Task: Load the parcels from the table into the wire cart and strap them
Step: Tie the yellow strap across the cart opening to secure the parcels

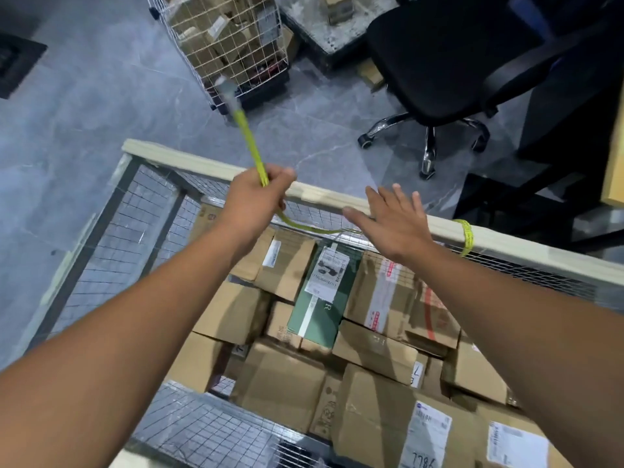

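Observation:
The wire cart (101, 251) fills the lower view, with a pale padded top rail and mesh walls. Several brown cardboard parcels (280, 386) and one green box (320, 298) lie packed inside it. My left hand (256, 194) is over the far rail, shut on a yellow-green strap (248, 136). The strap's free end with a grey hook points up and away; its other part curves down behind the rail toward the right. A loop of the same strap (467, 236) is wrapped around the rail at the right. My right hand (391, 221) hovers open above the far rail, fingers spread.
A second, taller wire cage (233, 45) holding boxes stands on the grey floor beyond. A black office chair (445, 62) on wheels is at the upper right, beside a dark desk. A wooden table edge (616, 163) shows at the far right.

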